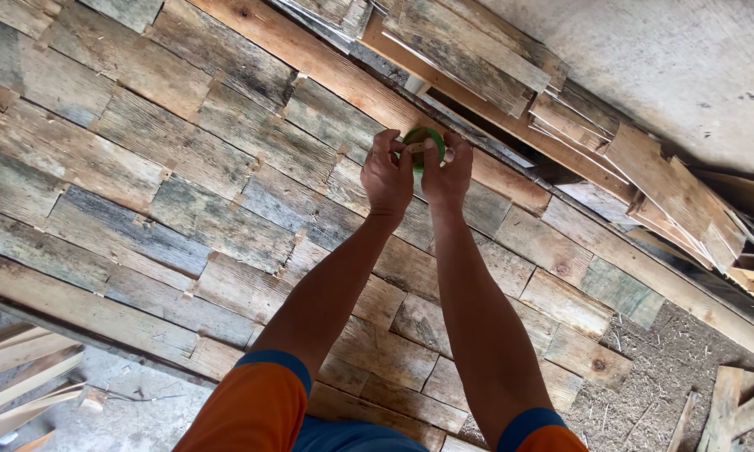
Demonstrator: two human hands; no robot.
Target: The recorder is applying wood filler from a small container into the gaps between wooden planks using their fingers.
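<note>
Both my arms reach forward over a large panel point(184, 184) of weathered wooden planks laid in staggered rows. My left hand point(387, 176) and my right hand point(446, 176) meet near the panel's far edge and together hold a small round green roll point(431, 138), like tape or a ring. Fingers of both hands pinch it from either side, and much of the roll is hidden behind them. The hands are close above a long plain board point(343, 79) that frames the panel.
Loose planks and offcuts point(645, 176) are stacked beyond the far edge at right. A pale concrete surface point(678, 59) lies at the top right. Sawdust and wood scraps point(728, 410) cover the ground at bottom right. Thin strips point(21, 368) lie at bottom left.
</note>
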